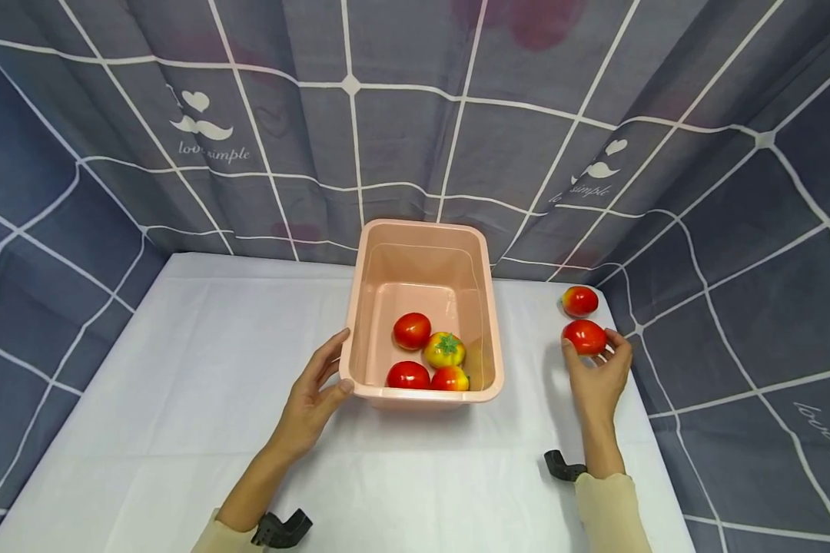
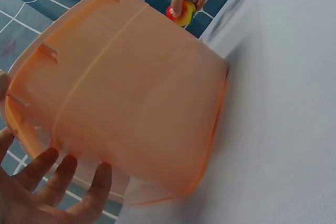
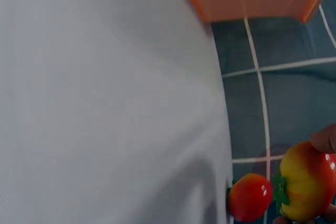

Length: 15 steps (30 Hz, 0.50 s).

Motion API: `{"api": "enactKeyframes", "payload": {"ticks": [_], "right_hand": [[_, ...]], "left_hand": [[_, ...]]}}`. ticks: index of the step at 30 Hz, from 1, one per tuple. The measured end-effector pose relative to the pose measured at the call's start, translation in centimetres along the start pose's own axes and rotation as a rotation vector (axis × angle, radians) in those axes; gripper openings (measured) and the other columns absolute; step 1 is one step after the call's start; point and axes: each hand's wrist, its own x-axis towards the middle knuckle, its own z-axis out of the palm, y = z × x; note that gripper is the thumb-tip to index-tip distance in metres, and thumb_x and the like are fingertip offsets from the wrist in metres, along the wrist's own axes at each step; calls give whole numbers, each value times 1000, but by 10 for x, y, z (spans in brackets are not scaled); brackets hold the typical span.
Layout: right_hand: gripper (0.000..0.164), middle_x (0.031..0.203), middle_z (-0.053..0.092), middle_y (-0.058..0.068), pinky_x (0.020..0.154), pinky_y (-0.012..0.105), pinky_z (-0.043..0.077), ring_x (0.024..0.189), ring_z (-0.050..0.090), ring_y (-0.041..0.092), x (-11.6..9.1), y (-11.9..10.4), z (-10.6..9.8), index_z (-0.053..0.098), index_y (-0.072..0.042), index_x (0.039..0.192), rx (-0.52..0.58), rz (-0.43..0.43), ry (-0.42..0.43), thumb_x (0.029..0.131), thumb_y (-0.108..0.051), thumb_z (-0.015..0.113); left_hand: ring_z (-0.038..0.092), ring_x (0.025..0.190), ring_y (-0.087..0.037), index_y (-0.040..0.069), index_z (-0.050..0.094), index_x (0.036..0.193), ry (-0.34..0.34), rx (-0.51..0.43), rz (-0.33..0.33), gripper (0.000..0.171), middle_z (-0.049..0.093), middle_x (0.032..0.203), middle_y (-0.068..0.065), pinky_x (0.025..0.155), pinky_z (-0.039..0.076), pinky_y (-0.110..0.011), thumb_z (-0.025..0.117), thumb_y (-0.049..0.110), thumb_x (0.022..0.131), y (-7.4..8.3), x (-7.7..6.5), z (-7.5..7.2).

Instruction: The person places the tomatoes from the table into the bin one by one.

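A peach-coloured plastic bin (image 1: 425, 261) stands on the white-covered table, holding several red and yellow-green tomatoes (image 1: 411, 331). At its front left corner my left hand (image 1: 309, 403) holds the rim, thumb on the edge and fingers (image 2: 62, 179) against the outer wall. Off to the right, my right hand (image 1: 598, 376) pinches a tomato (image 1: 584, 337) between thumb and fingers. This tomato shows a yellow end and green leaves in the right wrist view. Just behind it another tomato (image 1: 580, 301) lies close to the table's right edge.
White cloth (image 1: 200, 361) covers the table. Grey-blue checked curtains (image 1: 401, 130) hang along the back and both sides, and the bin's far end stands near the back one. Each wrist wears a black strap mount (image 1: 283, 530).
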Motion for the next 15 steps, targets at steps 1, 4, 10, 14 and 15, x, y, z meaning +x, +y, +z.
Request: {"api": "enactKeyframes", "payload": {"ticks": [1, 4, 10, 14, 15], "right_hand": [[77, 152, 49, 14, 119, 37, 51, 130, 54, 27, -4, -3, 0, 43, -6, 153, 2, -3, -5, 91, -24, 84], [76, 151, 50, 12, 116, 25, 51, 127, 53, 20, -15, -12, -1, 44, -6, 153, 13, -22, -16, 90, -23, 85], [75, 150, 52, 9, 101, 5, 45, 120, 51, 11, -33, -25, -4, 46, -5, 152, 30, -68, -40, 90, -21, 85], [74, 149, 53, 9, 100, 2, 45, 118, 53, 11, -39, -28, -4, 47, -4, 152, 47, -95, -46, 90, -19, 85], [74, 149, 53, 9, 100, 1, 45, 118, 53, 11, -39, -28, -4, 47, -4, 152, 50, -103, -47, 91, -19, 85]], "left_hand": [[53, 145, -11, 21, 31, 171, -2, 1, 0, 74, 36, 166, -28, 106, 59, -23, 60, -2, 106, 0, 0, 0], [53, 145, -12, 22, 31, 171, -5, 3, -2, 74, 37, 166, -26, 106, 59, -24, 60, -2, 107, 0, 1, -1], [53, 147, -18, 21, 31, 171, 1, 8, -7, 75, 38, 167, -23, 106, 60, -24, 60, -3, 106, -2, 0, -1], [53, 145, -11, 21, 31, 171, 3, 2, -5, 75, 36, 167, -26, 106, 60, -24, 60, -3, 106, -1, 0, -1], [53, 145, -10, 21, 32, 171, 5, 0, -4, 74, 36, 167, -26, 106, 60, -24, 60, -3, 106, -1, 0, -1]]}}
